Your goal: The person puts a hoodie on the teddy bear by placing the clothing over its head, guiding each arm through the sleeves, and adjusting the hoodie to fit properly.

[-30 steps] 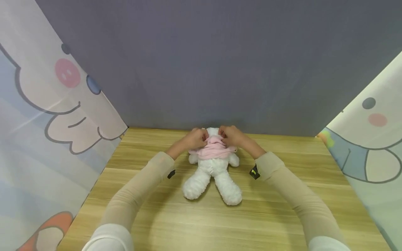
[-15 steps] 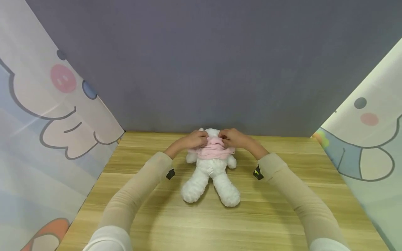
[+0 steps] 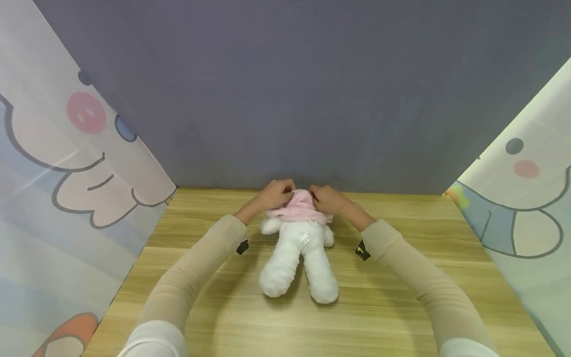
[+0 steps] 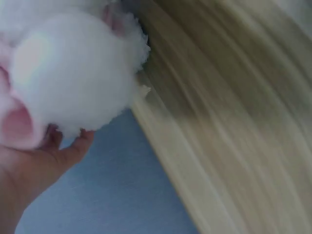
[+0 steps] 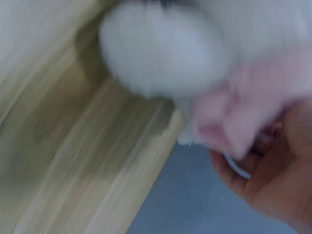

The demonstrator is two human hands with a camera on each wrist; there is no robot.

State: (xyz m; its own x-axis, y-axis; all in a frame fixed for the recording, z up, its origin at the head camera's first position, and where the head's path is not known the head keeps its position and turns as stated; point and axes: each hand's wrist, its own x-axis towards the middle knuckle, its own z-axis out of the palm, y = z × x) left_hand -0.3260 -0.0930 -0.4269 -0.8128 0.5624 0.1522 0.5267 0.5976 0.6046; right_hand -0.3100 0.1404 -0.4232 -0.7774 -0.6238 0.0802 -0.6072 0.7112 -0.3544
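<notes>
A white plush toy [image 3: 308,248] lies on the wooden table with its legs toward me and a small white tag on its body. A small pink top [image 3: 300,210] is bunched over its upper body and now covers the head. On the left side, my left hand [image 3: 277,194] pinches the top's edge beside the head; my right hand [image 3: 329,200] pinches the opposite edge. Sleeve-like openings of the pink top [image 5: 243,114] show near the fingers in both wrist views. The right wrist view is blurred, and the toy's face is hidden.
The wooden table [image 3: 401,277] ends at a grey panel [image 3: 308,99] just behind the toy's head. Cartoon-printed curtains hang at the left [image 3: 58,198] and right [image 3: 522,213]. Dark wrist devices sit under both cuffs.
Both hands have drawn the pink top up over the toy's head, hiding the white part that showed there. More of the toy's white body is bare, and its legs have shifted slightly toward me.
</notes>
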